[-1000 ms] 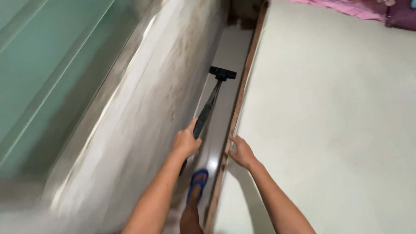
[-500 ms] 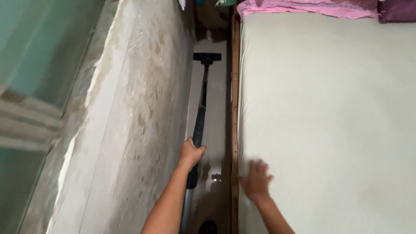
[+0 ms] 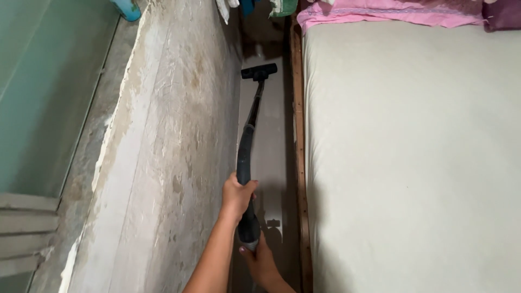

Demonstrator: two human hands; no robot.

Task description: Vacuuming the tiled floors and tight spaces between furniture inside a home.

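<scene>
Gripping vacuum wand: left hand clenched above, right hand clenched below.

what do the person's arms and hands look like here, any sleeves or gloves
Both are bare. The left hand wears no glove, ring or watch that shows, and its forearm is uncovered down to the picture's edge, no sleeve in sight. The right hand is gloveless too; only a short stretch of its wrist shows.
</scene>
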